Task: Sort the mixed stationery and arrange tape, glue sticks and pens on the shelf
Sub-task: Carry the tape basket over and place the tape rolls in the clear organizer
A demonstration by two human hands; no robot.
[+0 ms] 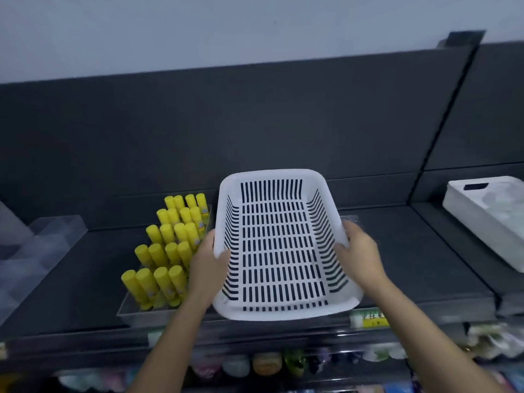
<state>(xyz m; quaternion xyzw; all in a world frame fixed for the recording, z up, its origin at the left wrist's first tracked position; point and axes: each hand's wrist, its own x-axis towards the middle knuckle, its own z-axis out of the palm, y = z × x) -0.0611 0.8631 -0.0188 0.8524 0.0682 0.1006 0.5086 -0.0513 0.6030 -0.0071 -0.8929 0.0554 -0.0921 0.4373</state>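
Both hands (pixel 208 268) (pixel 358 255) grip empty basket (pixel 279 312); glue sticks (pixel 167 248) beside, prob. upright.

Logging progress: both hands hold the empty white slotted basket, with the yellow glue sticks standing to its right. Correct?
No. The head view shows the yellow glue sticks standing to the left of the white slotted basket, not its right. The left hand and right hand do hold it, empty.

The person is reaching 2 bare forearms forward from the bottom edge, angling them toward each other. The left hand (pixel 208 268) is gripping the left rim of a white basket (pixel 283 313). The right hand (pixel 358 253) is gripping the right rim, with digits curling over the edge.
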